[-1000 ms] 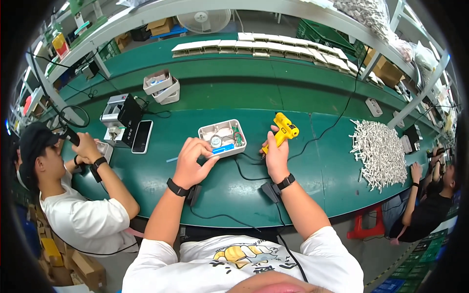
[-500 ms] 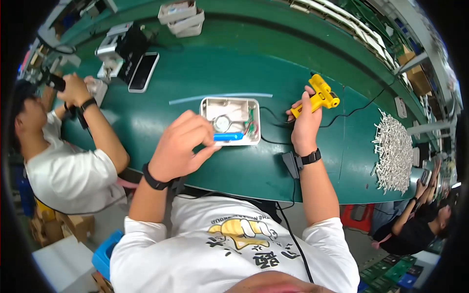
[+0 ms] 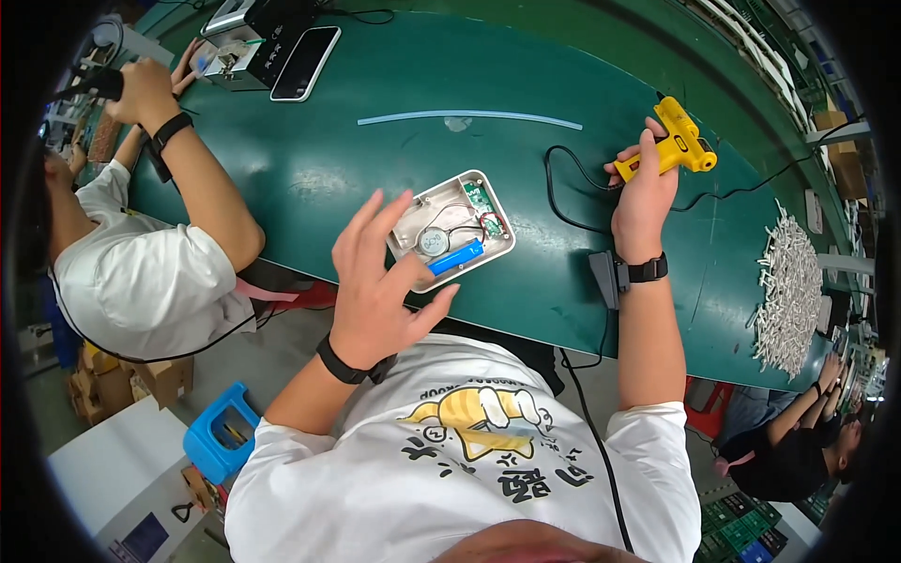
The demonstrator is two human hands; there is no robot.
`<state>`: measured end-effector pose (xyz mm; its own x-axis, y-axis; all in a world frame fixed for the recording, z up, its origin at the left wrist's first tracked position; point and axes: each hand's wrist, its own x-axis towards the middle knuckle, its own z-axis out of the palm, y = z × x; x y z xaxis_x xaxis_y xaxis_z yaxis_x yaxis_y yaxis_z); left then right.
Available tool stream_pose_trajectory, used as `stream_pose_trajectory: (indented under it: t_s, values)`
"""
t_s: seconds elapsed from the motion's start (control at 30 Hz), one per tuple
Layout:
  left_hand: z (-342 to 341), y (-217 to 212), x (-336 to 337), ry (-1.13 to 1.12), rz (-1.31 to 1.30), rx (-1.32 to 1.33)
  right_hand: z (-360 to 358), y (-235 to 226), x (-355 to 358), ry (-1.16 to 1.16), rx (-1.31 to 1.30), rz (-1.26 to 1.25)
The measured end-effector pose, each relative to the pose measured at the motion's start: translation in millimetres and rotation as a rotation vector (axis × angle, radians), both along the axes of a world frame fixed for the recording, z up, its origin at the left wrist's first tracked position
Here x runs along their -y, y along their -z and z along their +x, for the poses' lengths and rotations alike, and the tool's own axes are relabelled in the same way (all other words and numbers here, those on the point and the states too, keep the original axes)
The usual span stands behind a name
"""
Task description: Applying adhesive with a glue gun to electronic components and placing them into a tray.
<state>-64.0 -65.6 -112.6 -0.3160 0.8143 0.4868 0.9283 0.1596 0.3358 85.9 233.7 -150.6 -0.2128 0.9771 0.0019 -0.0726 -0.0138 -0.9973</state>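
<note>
Here's a long green table (image 3: 263,169) sweeping right across the room, grey floor (image 3: 289,364) showing below. Down left, a blue stool (image 3: 204,441) near cardboard boxes (image 3: 161,380); over right, a red stool (image 3: 706,415) at the table's edge, green crates (image 3: 737,535) lower down.

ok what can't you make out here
Blue cylinder, left end: head view, behind the left hand.
White box, left corner: head view, same hand covers it.
Yellow glue gun, part of its grip: head view, inside the right hand.
White pieces: head view, too small to single out.
</note>
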Motion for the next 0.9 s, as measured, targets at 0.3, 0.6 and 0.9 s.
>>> stream_pose_trajectory:
  t_s: [0.3, 0.6, 0.9]
  values:
    - [25.3, -24.3, 15.3, -0.068, -0.27, 0.246, 3.8, 3.5, 4.4, 0.01, -0.047, 0.031]
    - [-37.8, -0.2, -48.7, 0.223, -0.025, -0.006, 5.7, 3.5, 1.5, -0.006, -0.057, 0.068]
    - [-43.0, -28.6, -47.3, 0.207, -0.329, 0.11, 7.0, 4.9, -0.7, -0.004, -0.091, 0.053]
